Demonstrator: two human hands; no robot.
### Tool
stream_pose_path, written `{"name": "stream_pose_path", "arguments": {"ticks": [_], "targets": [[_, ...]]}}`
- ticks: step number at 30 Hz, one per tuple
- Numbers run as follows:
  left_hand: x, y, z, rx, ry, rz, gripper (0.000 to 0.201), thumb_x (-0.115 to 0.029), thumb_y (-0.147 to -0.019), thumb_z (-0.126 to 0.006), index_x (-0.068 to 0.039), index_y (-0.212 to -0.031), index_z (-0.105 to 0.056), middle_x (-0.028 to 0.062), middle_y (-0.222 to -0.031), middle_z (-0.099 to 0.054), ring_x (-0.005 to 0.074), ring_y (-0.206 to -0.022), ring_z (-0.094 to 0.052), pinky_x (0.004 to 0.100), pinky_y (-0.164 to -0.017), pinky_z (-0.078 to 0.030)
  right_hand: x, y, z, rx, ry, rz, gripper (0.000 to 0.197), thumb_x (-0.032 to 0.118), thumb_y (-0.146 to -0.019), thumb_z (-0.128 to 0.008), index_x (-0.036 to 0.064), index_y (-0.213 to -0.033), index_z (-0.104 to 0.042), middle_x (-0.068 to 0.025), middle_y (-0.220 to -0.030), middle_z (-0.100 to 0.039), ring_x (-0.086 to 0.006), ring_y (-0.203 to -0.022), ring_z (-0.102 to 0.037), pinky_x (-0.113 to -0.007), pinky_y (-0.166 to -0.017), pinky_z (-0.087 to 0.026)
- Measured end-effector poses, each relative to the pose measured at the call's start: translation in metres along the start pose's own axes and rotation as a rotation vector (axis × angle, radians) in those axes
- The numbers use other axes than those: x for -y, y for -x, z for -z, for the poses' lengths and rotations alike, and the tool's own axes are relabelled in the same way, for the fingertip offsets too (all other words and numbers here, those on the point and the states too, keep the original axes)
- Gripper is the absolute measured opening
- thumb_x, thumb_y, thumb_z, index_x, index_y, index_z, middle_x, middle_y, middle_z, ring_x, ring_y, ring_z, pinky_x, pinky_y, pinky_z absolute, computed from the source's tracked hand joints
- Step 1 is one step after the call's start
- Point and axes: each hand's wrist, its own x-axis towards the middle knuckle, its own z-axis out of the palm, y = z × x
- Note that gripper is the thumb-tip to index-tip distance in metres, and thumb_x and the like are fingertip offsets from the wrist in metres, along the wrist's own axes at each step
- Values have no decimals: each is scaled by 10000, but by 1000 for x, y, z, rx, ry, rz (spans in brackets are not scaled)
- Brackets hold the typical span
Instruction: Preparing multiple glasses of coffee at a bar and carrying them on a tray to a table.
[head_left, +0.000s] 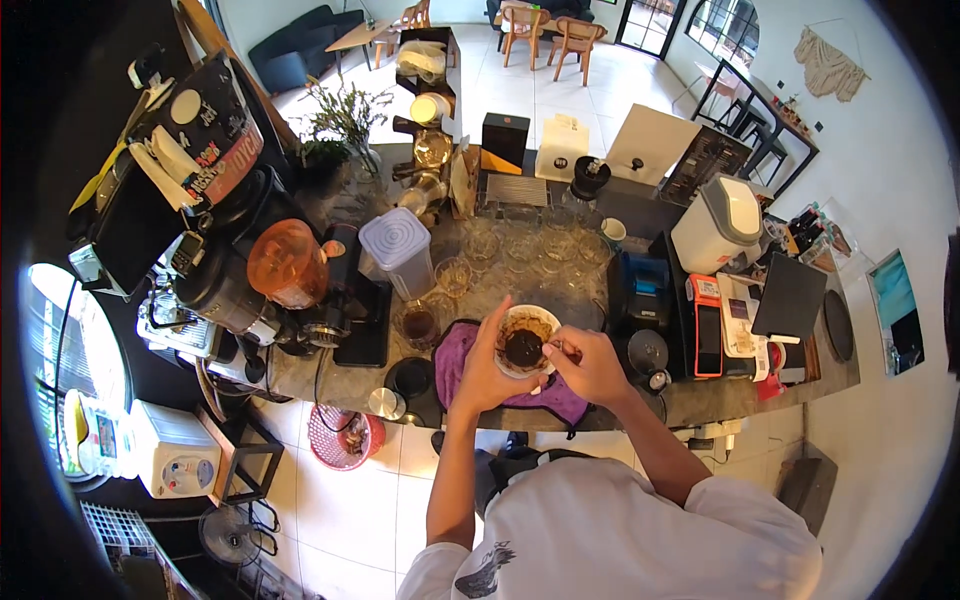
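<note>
A white cup [524, 341] is held above the counter's front edge, tilted so its inside shows. Brown smears coat its inner wall, and a dark brown mass [524, 348] lies at its bottom. My left hand [487, 368] wraps round the cup's left side, thumb along the rim. At the right rim, the fingers of my right hand [590, 365] are pinched on a thin spoon-like utensil, mostly hidden by the fingers. Beneath the cup lies a purple cloth [456, 365]. A glass of dark liquid [418, 325] stands to the left of it.
Several clear glasses [520, 247] stand behind the cup. A lidded clear container [398, 250] and a grinder with an orange hopper [288, 263] are left. Rightward are a blue-black device [640, 290] and a red card terminal [706, 325]. A pink basket [345, 437] sits on the floor.
</note>
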Motion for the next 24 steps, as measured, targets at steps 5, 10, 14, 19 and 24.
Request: {"name": "stream_pose_path", "arguments": {"ticks": [5,10,14,19,24], "targets": [[-1,-1,2,-42,-21,-19,1218,-255,-552,-955,-84,-1580,-325,194,-1437,-502,329,-1313,-544,429,-1097,-441,3,-4,0,71,83,-67,164,167,-900,-706,35,-842,-626,-123,-622,-539,-324,-580,-541,-403,-589,-422],[-5,2,-1,-83,-29,-17,1182,-250,-553,-948,-84,-1563,-356,198,-1408,-536,337,-1283,-571,431,-1083,-457,-6,-1,2,45,102,35,148,164,-914,-704,29,-881,-653,-96,-614,-524,-230,-549,-493,-360,-565,-395],[-6,5,-5,-128,-25,-33,1185,-275,-552,-962,-75,-1557,-365,196,-1417,-535,334,-1288,-571,428,-1084,-457,-7,-2,4,47,98,77,156,167,-907,-711,34,-874,-637,-109,-587,-511,-299,-534,-500,-396,-563,-401],[4,10,-15,-160,36,-8,1238,-279,-549,-989,-63,-1574,-328,188,-1438,-528,312,-1304,-563,428,-1096,-454,-11,-4,6,129,-38,-27,160,152,-918,-710,3,-907,-653,-105,-570,-518,-199,-497,-486,-347,-522,-383],[5,16,-20,-200,145,10,1366,-283,-522,-1024,-24,-1599,-225,200,-1547,-417,295,-1377,-495,424,-1141,-409,-13,-3,11,173,-179,-88,129,89,-972,-676,-40,-962,-671,13,-674,-576,-23,-632,-447,-243,-548,-359]]}}
